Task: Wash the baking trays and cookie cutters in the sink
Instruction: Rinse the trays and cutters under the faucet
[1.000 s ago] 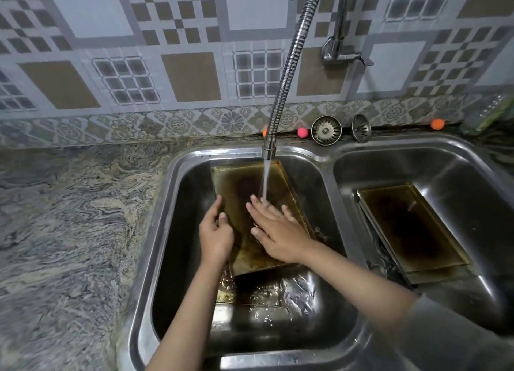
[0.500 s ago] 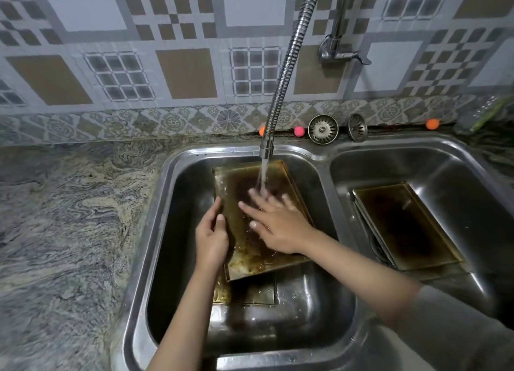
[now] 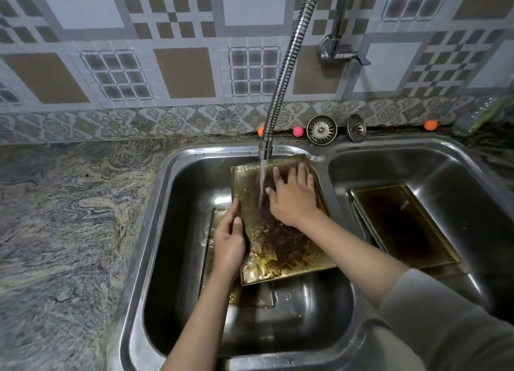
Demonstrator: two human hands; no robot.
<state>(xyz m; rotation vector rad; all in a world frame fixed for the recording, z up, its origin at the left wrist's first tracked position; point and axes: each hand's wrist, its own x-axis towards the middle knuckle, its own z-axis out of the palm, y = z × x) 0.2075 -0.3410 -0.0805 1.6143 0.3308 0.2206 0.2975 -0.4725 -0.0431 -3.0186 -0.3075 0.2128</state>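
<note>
In the left sink basin (image 3: 172,231), a greasy baking tray (image 3: 281,248) tilts under running water (image 3: 262,181); the left hand (image 3: 228,240) grips its left edge, the right hand (image 3: 293,197) presses flat, fingers spread, on its far part

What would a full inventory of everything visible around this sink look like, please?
Tilted baking tray: 1, greasy gold-brown, left basin, under running water.
Lower tray: 1, gold-brown, beneath it.
Right-basin trays: at least 1, dark-stained; count unclear.
Double sink: 1, steel.
Faucet hose: 1, chrome.
Wall tap: 1, chrome.
Sink strainers: 2, metal, back ledge.
Small balls: 3, orange, pink, orange, ledge.
Countertop: grey marbled.
Left hand: grips tray edge.
Right hand: flat on tray.
</note>
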